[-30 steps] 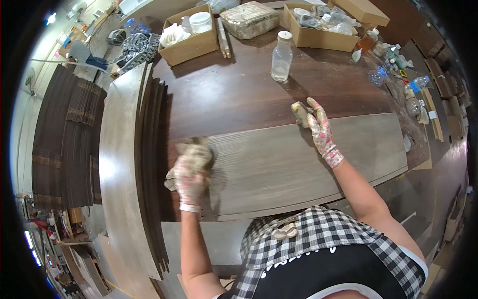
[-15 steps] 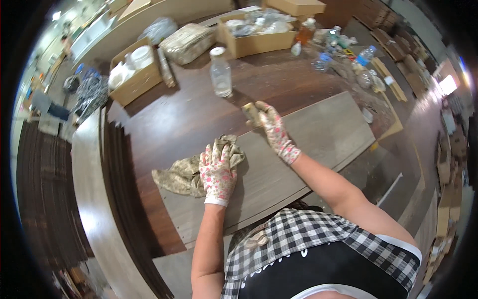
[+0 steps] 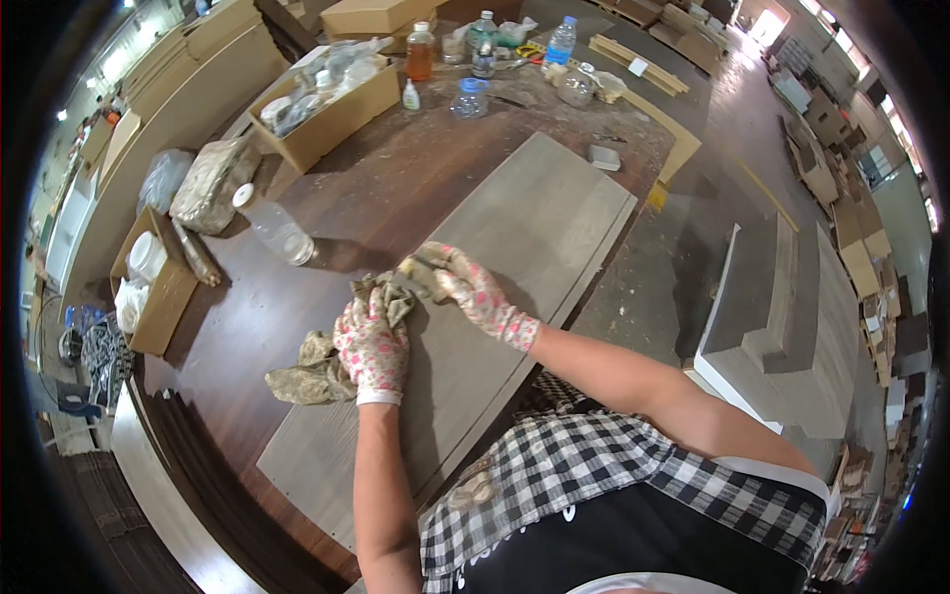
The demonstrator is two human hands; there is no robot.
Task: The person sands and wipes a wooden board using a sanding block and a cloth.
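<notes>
A long grey wooden panel [image 3: 534,228] lies on a dark brown worktable [image 3: 396,188]. My left hand [image 3: 372,342], in a floral work glove, presses a crumpled stained rag [image 3: 315,364] against the panel's near-left part, gripping its upper end. My right hand [image 3: 467,289], also gloved, meets the left one at the rag's top and pinches a small tan block or pad; what it is I cannot make out. A clear plastic bottle [image 3: 275,228] lies just beyond the hands on the tabletop.
Cardboard boxes [image 3: 332,104] with jars and bags stand along the table's far and left edges, another box [image 3: 163,292] at the left. Several bottles [image 3: 475,45] cluster at the far end. Stacked grey panels [image 3: 782,327] stand on the floor to the right.
My right hand has come in from the panel's far side to join the left at the rag. The view has swung, so the panel now runs diagonally.
</notes>
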